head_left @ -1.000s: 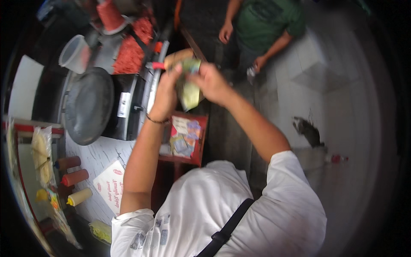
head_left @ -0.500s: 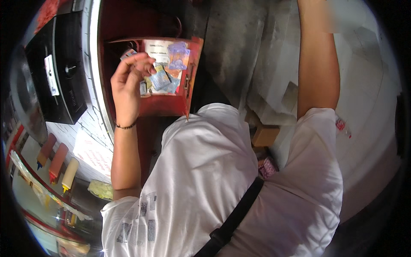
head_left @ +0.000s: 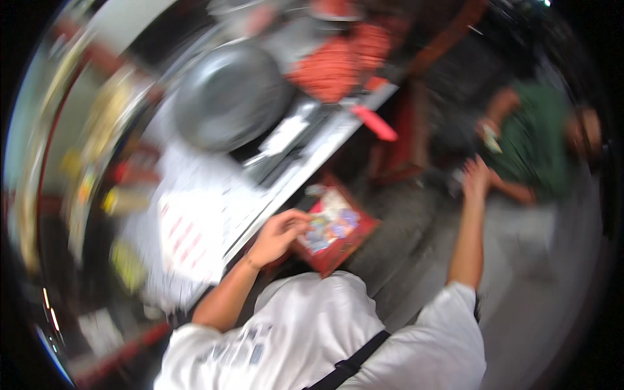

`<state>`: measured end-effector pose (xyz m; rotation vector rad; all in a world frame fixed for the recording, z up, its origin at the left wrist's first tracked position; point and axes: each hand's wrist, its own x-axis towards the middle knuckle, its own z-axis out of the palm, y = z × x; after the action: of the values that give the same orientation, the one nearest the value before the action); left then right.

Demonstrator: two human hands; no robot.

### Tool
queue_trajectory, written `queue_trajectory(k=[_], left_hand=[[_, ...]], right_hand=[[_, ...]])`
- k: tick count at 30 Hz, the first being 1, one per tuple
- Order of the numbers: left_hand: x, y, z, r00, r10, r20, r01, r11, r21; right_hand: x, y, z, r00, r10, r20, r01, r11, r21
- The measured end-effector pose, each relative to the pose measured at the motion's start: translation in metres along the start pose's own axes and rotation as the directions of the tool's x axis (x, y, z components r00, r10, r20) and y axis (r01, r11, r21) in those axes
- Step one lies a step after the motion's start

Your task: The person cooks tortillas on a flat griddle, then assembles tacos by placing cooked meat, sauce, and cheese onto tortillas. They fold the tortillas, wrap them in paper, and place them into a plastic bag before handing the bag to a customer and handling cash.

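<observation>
At the left, white printed paper sheets [head_left: 195,227] lie on the desk [head_left: 312,162] beside a round dark metal pan [head_left: 231,94], all of it blurred. The left hand [head_left: 279,234] sits at the near edge of a shallow red tray of small colourful packets [head_left: 335,227]; its grip is curled, fingertips touching the packets, though I cannot tell whether it holds one. The right hand [head_left: 476,177] is stretched out well apart toward a person in a green shirt [head_left: 539,140], its grip too blurred to judge, so the picking looks barely begun.
</observation>
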<state>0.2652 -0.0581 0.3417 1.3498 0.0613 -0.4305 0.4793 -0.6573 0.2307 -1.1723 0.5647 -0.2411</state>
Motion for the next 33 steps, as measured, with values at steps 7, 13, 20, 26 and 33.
queue_trajectory(k=[7, 13, 20, 26, 33], left_hand=[[-0.138, 0.014, -0.158, 0.912, 0.170, -0.372, -0.109, 0.978, 0.179], [-0.174, -0.029, -0.299, 0.384, 0.199, -0.902, 0.702, 0.571, 0.425], [-0.153, -0.044, -0.329, 0.438, -0.018, -0.899, 0.789, 0.486, 0.375], [-0.152, -0.052, -0.333, 0.527, 0.095, -0.845, 0.755, 0.403, 0.516], [-0.192, -0.048, -0.309, 0.630, 0.329, -0.703, 0.409, 0.629, 0.661]], right_hand=[[-0.193, 0.163, -0.048, 0.937, 0.293, -0.189, -0.346, 0.852, -0.392], [-0.343, 0.240, 0.038, 0.661, 0.747, 0.075, -0.733, 0.663, -0.148], [-0.357, 0.229, 0.098, 0.656, 0.707, 0.264, -0.679, 0.706, -0.202], [-0.371, 0.210, 0.126, 0.705, 0.685, 0.186, -0.607, 0.718, -0.341], [-0.372, 0.206, 0.171, 0.680, 0.708, 0.190, -0.656, 0.703, -0.275]])
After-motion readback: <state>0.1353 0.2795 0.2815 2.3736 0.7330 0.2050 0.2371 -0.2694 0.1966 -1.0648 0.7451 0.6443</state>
